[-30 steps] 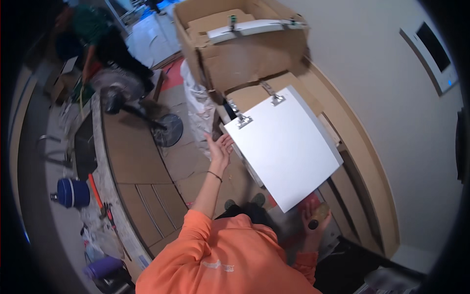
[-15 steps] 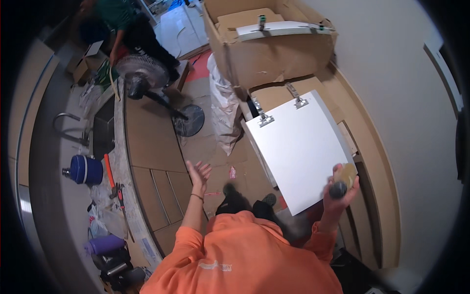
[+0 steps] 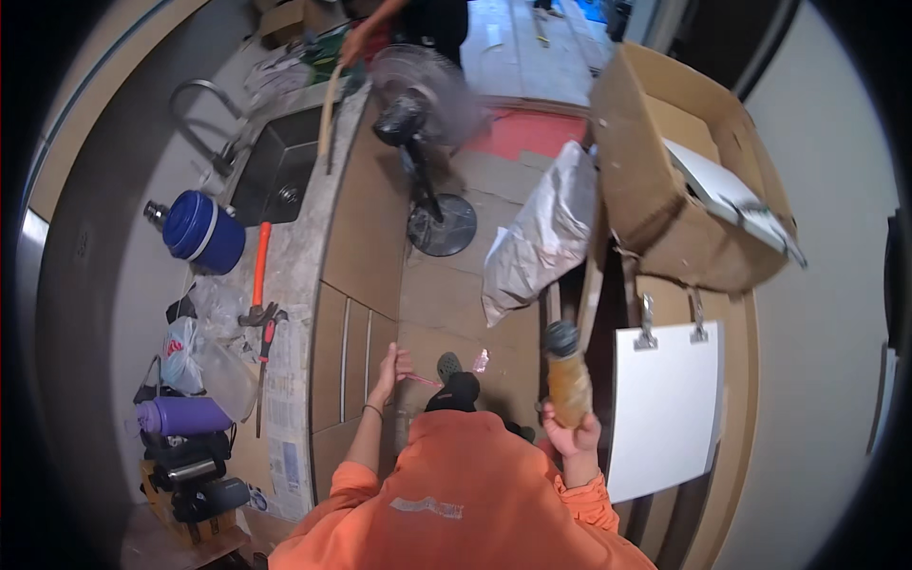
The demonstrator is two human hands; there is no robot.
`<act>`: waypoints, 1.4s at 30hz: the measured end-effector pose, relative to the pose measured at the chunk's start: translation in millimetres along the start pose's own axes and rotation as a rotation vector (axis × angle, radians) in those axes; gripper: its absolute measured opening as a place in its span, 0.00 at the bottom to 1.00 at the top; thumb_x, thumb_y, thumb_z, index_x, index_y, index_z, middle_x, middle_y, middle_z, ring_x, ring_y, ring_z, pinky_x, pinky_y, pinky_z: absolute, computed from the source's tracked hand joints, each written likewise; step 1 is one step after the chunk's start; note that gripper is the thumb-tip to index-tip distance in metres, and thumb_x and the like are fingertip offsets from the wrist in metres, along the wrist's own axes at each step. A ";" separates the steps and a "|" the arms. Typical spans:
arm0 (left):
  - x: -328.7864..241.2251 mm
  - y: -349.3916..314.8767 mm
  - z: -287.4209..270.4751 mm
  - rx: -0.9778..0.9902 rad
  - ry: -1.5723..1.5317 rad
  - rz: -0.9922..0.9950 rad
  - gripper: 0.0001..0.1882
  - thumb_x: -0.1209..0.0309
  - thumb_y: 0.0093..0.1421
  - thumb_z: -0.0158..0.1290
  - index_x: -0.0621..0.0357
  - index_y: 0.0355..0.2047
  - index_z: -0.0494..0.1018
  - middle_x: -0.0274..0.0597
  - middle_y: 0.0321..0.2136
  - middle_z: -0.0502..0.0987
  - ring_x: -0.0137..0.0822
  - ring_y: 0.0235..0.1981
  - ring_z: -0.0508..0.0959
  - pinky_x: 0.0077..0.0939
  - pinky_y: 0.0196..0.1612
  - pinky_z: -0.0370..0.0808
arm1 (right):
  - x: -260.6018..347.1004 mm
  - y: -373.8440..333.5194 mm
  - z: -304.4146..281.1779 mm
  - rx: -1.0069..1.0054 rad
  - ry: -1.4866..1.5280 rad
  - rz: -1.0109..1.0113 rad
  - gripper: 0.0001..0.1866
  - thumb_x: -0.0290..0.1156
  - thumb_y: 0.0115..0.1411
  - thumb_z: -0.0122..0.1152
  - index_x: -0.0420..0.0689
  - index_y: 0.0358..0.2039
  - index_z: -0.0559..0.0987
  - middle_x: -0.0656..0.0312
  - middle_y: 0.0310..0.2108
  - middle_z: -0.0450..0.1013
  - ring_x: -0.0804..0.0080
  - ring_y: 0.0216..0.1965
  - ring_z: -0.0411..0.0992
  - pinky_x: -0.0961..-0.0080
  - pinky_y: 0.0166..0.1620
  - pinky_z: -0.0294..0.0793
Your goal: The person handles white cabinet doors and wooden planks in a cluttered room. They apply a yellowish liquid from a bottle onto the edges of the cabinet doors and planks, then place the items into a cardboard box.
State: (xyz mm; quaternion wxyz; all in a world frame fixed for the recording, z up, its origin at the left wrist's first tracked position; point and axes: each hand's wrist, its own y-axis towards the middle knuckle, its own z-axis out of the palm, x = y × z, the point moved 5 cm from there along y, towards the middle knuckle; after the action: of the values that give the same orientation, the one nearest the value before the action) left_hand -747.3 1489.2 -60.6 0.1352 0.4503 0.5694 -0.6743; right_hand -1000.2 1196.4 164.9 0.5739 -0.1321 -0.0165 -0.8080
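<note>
In my right hand (image 3: 572, 437) is a bottle (image 3: 568, 385) with a yellowish-amber body and a dark cap, gripped near its lower end and tilted up in front of me. Just right of it lies a white panel (image 3: 665, 408), held at its far edge by two metal clips (image 3: 646, 323). My left hand (image 3: 391, 370) is bare, fingers loosely bent and apart, above the floor beside the cabinet fronts. It touches nothing that I can see.
Along the left counter are a sink (image 3: 280, 171), a blue jug (image 3: 203, 230), an orange-handled hammer (image 3: 260, 271) and a purple bottle (image 3: 182, 416). Ahead are a spinning fan (image 3: 442, 225), a white sack (image 3: 546, 233) and a cardboard box (image 3: 655, 190). Another person's hand (image 3: 353, 46) is beyond the sink.
My view has turned left and my body has moved along the counter. The bottle has moved off the white panel toward my front, cap now pointing away. My left hand's fingers have curled slightly.
</note>
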 end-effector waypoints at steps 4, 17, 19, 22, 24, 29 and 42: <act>-84.8 17.4 -20.1 0.014 0.193 0.240 0.30 0.45 0.71 0.39 0.58 0.55 0.73 0.39 0.45 0.79 0.30 0.42 0.77 0.29 0.49 0.71 | -66.1 82.7 31.9 0.078 0.094 0.276 0.53 0.39 0.45 0.80 0.46 0.68 0.58 0.54 0.63 0.63 0.59 0.62 0.65 0.58 0.61 0.70; -521.7 62.0 -170.5 -0.393 0.507 1.049 0.27 0.49 0.73 0.37 0.53 0.58 0.72 0.46 0.63 0.66 0.49 0.67 0.58 0.37 0.69 0.54 | -159.3 293.6 139.5 0.418 -0.664 0.590 0.37 0.34 0.58 0.69 0.38 0.64 0.62 0.52 0.52 0.74 0.62 0.52 0.75 0.69 0.52 0.76; -571.6 97.8 -166.9 -0.385 0.475 0.999 0.34 0.43 0.68 0.44 0.52 0.65 0.65 0.54 0.65 0.63 0.54 0.68 0.58 0.39 0.68 0.56 | -161.2 317.4 136.9 0.400 -0.664 0.556 0.37 0.33 0.59 0.69 0.39 0.64 0.62 0.55 0.51 0.73 0.59 0.53 0.75 0.67 0.52 0.76; -614.2 154.3 -161.7 -0.544 0.481 0.704 0.59 0.34 0.52 0.59 0.63 0.70 0.50 0.73 0.63 0.59 0.61 0.65 0.61 0.43 0.67 0.59 | -158.4 361.2 128.7 0.367 -0.688 0.532 0.38 0.35 0.57 0.70 0.40 0.63 0.62 0.56 0.51 0.71 0.53 0.55 0.74 0.61 0.54 0.77; -632.0 185.3 -158.5 -0.552 0.542 0.551 0.63 0.32 0.45 0.63 0.70 0.66 0.54 0.73 0.57 0.66 0.59 0.60 0.70 0.44 0.63 0.68 | -155.5 391.7 124.8 0.361 -0.664 0.509 0.36 0.34 0.58 0.70 0.40 0.63 0.62 0.56 0.51 0.72 0.54 0.55 0.74 0.62 0.54 0.77; -636.0 230.7 -133.2 0.266 -0.340 0.266 0.43 0.29 0.55 0.52 0.60 0.48 0.69 0.43 0.30 0.78 0.35 0.26 0.83 0.20 0.27 0.79 | -138.2 473.4 121.6 0.331 -0.729 0.491 0.33 0.30 0.60 0.67 0.40 0.63 0.63 0.56 0.51 0.73 0.56 0.54 0.75 0.64 0.55 0.76; -644.3 195.1 -129.2 0.269 -0.103 0.178 0.57 0.19 0.53 0.27 0.64 0.52 0.70 0.28 0.16 0.61 0.21 0.13 0.59 0.16 0.16 0.57 | -131.5 595.7 126.3 0.390 -0.840 0.505 0.32 0.22 0.61 0.65 0.43 0.64 0.63 0.64 0.56 0.69 0.77 0.56 0.69 0.75 0.57 0.71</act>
State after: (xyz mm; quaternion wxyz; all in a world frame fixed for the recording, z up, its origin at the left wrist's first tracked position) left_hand -193.7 1329.7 310.9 0.1618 0.4780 0.4241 -0.7519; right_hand -380.3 1137.3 181.7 0.7084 -0.3353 -0.3628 -0.5041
